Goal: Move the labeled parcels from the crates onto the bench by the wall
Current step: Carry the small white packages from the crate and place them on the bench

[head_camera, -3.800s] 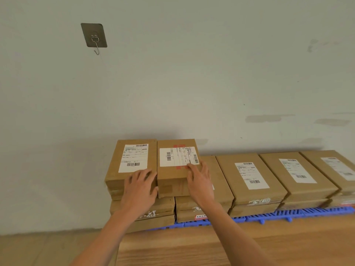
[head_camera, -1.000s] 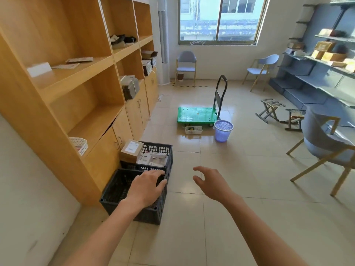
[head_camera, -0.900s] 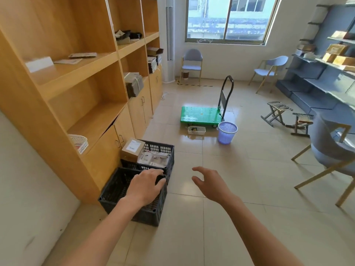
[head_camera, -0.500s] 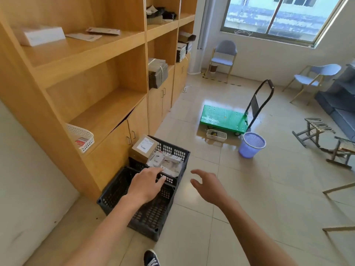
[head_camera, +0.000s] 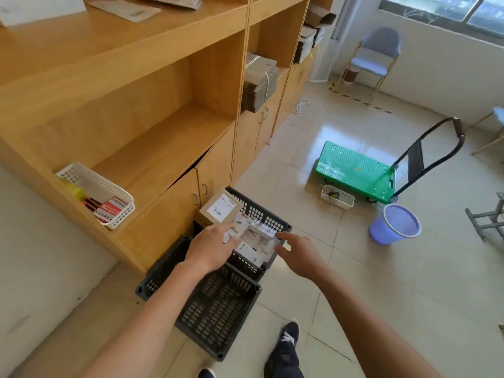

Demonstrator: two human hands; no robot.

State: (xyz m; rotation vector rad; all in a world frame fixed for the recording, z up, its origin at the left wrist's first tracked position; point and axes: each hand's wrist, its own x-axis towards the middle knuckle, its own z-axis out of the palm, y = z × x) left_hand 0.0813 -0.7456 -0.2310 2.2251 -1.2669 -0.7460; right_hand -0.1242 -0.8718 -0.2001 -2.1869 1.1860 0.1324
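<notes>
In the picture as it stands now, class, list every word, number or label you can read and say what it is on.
None can be read.
Brown parcel: white label with barcodes, print too small.
White parcels in the far crate: labels blurred.
Red packets in the white basket: white writing, too blurred.
Papers on the top shelf: faint print, illegible.

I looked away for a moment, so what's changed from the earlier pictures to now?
The person turned from the bench and walked to the crates. Both hands, left hand and right hand, now reach over the far crate with its parcels, holding nothing. The near crate stayed put.
</notes>
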